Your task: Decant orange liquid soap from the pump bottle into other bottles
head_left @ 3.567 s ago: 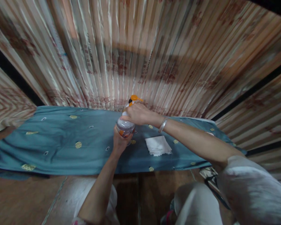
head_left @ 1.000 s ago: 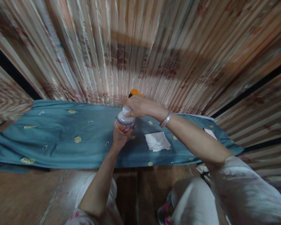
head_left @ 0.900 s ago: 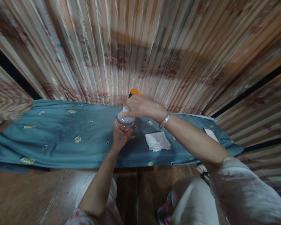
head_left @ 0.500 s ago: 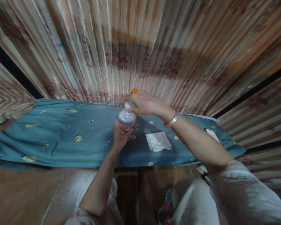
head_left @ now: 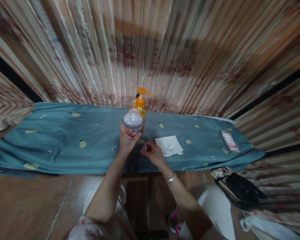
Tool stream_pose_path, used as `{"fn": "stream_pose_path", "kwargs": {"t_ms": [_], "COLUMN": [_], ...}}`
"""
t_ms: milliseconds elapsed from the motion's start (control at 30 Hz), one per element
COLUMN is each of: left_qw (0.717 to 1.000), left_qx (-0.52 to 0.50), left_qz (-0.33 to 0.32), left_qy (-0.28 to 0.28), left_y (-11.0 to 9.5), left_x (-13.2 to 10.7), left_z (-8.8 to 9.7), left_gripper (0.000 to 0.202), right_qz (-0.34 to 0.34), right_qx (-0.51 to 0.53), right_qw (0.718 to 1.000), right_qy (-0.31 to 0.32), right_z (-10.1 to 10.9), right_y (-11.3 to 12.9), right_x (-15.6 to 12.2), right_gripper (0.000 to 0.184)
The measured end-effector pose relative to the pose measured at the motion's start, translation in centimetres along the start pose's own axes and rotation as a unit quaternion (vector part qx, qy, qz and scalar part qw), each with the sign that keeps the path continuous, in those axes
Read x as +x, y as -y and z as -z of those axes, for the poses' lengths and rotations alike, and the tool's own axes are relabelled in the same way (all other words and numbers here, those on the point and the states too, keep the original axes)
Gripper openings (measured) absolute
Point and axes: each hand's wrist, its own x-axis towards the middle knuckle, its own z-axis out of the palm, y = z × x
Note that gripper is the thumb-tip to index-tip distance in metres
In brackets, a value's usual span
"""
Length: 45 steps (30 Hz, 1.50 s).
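With our left hand (head_left: pixel 128 143) we grip a clear bottle (head_left: pixel 132 123) around its body, the fingers wrapped about it below the shoulder. The bottle is close to upright, its pale round neck facing up towards us and some orange print showing low on its side. We cannot tell whether its base rests on the teal-covered desk (head_left: pixel 57 133) or is a little above it. Directly behind it stands an amber pump bottle (head_left: pixel 141 102) with an orange head, its spout pointing right; the two overlap from where we look, so we cannot say whether they touch. Our right hand (head_left: pixel 153 151) is lower and to the right, near the desk's front edge, with its fingers curled narrowly together; something pale shows at the tips, but we cannot make out whether they hold it. A folded white cloth (head_left: pixel 170 145) lies flat on the desk just beside that hand, and a silvery bracelet (head_left: pixel 172 177) circles our right wrist. Well to the right on the desk we see a pixelated oblong item (head_left: pixel 230 141), and behind everything hangs a pleated curtain (head_left: pixel 150 50) with reddish prints
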Motion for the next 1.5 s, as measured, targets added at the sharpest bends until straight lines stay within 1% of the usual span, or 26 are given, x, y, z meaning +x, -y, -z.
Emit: {"fn": "stream_pose_path", "kwargs": {"t_ms": [33,100,200,400,500,567,633,733,867,967,1033,1100,1200,1333,1433,1500], "left_qw": [1.000,1.000,1.000,1.000,0.999,0.999,0.998,0.997,0.997,0.996,0.996,0.996,0.996,0.994,0.994,0.994], "left_qx": [0.002,0.003,0.009,-0.010,-0.030,-0.043,-0.057,-0.070,-0.064,-0.069,-0.074,-0.078,-0.090,-0.104,-0.106,-0.100], "left_qz": [0.005,0.014,0.008,-0.004,-0.018,-0.022,-0.029,-0.037,-0.047,-0.054,-0.049,-0.039,-0.026,-0.026,-0.024,-0.032], "left_qy": [0.002,0.008,0.006,0.007,0.002,0.006,0.009,0.012,0.003,-0.004,-0.006,-0.005,0.007,0.019,0.028,0.022], "left_y": [-0.2,-0.5,-0.7,-0.6,-0.7,-0.7,-0.6,-0.5,-0.6,-1.0,-1.1,-1.0,-0.8,-0.7,-0.8,-0.9], "left_x": [0.0,-0.1,-0.2,-0.2,-0.3,-0.4,-0.4,-0.4,-0.5,-0.6,-0.7,-0.6,-0.6,-0.6,-0.7,-0.9], "left_z": [0.0,0.1,0.3,0.3,0.2,0.1,0.1,0.0,0.1,0.2,0.2,0.1,0.0,0.0,0.2,0.2], "left_gripper": [0.093,0.093,0.095,0.113,0.124,0.128,0.131,0.132,0.131,0.127,0.126,0.127,0.129,0.131,0.130,0.130], "right_qz": [-0.001,0.003,0.017,0.054,0.074,0.086,0.102,0.133,0.172,0.198,0.226,0.243,0.226,0.208,0.201,0.196], "right_qx": [-0.006,-0.021,-0.056,-0.132,-0.152,-0.157,-0.154,-0.140,-0.120,-0.105,-0.108,-0.111,-0.109,-0.110,-0.106,-0.104], "right_qw": [1.000,1.000,0.998,0.989,0.985,0.983,0.981,0.977,0.971,0.967,0.962,0.958,0.964,0.968,0.969,0.969], "right_qy": [-0.005,-0.012,-0.024,-0.042,-0.041,-0.049,-0.065,-0.093,-0.119,-0.122,-0.112,-0.100,-0.083,-0.083,-0.095,-0.110], "right_z": [-0.9,-2.1,-2.7,-2.2,-1.6,-0.9,0.2,2.2,4.6,5.6,5.9,5.8,5.2,4.6,4.9,5.6], "right_y": [-0.3,-0.5,-0.6,-1.0,-0.5,0.2,1.1,3.0,6.2,8.5,9.9,10.9,11.9,12.3,12.3,12.4], "right_x": [-0.1,-0.2,-0.5,-1.6,-1.8,-1.4,-0.6,1.7,5.9,9.2,10.9,12.2,13.5,14.3,14.5,14.4], "right_gripper": [0.025,0.025,0.029,0.034,0.037,0.038,0.039,0.044,0.052,0.058,0.062,0.060,0.050,0.032,0.030,0.032]}}
